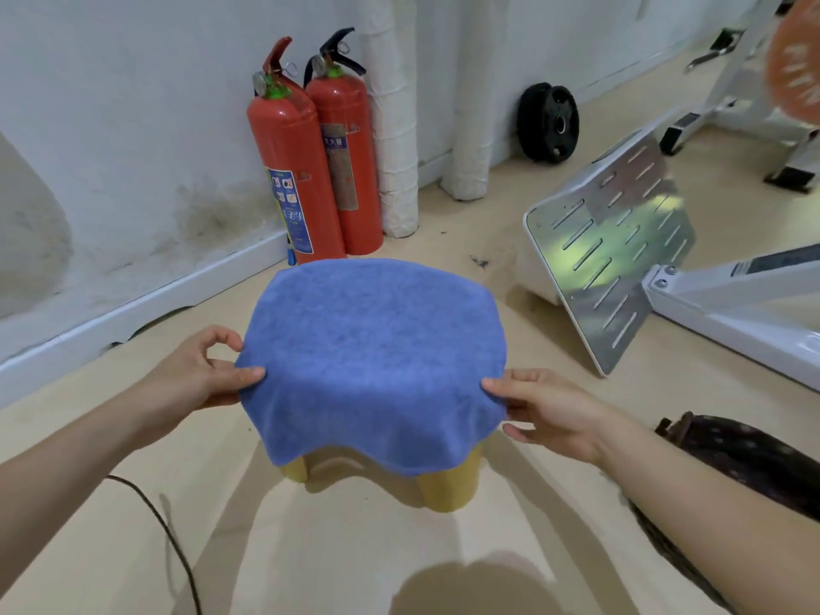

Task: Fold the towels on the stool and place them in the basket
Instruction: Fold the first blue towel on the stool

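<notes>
Head view: blue towel (pixel 372 348) is lying spread over the yellow stool (pixel 448 490), centre of frame, its edges drooping past the seat. Left hand (pixel 199 375) is pinching the towel's left edge, thumb on top, other fingers curled underneath. Right hand (pixel 554 415) is pinching the right edge likewise, thumb on top, fingers below the cloth. Two red fire extinguishers (pixel 310 170) are standing against the wall, upper centre.

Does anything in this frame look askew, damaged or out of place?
Nothing wrong with the task items: the blue towel lies spread over the yellow stool, left hand and right hand pinching its side edges. The wall shows dark damp-looking stains beside the fire extinguishers, and a dark clump of debris lies on the floor.
</notes>
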